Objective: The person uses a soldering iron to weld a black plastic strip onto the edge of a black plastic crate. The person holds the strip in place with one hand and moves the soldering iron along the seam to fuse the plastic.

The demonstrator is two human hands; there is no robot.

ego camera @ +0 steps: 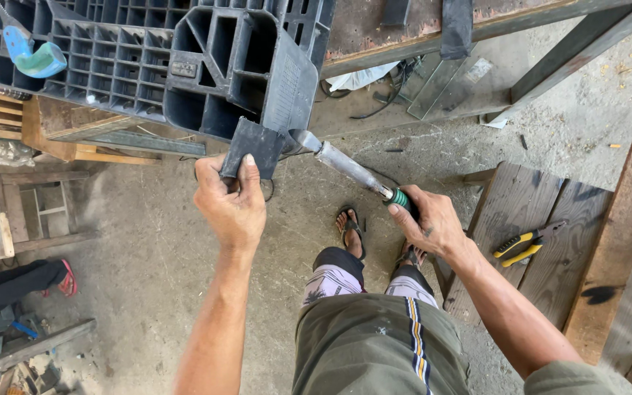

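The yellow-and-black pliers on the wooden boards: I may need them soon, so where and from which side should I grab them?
Probably by the two yellow handles of the pliers, coming from above and the near side. They lie flat on the wooden boards, handles pointing lower left toward the right hand, nose pointing away.

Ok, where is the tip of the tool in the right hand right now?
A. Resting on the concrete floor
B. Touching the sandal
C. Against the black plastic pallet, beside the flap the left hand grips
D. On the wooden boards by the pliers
C: the right hand holds the green-handled tool with its tip at the black plastic pallet, next to the flap gripped by the left hand.
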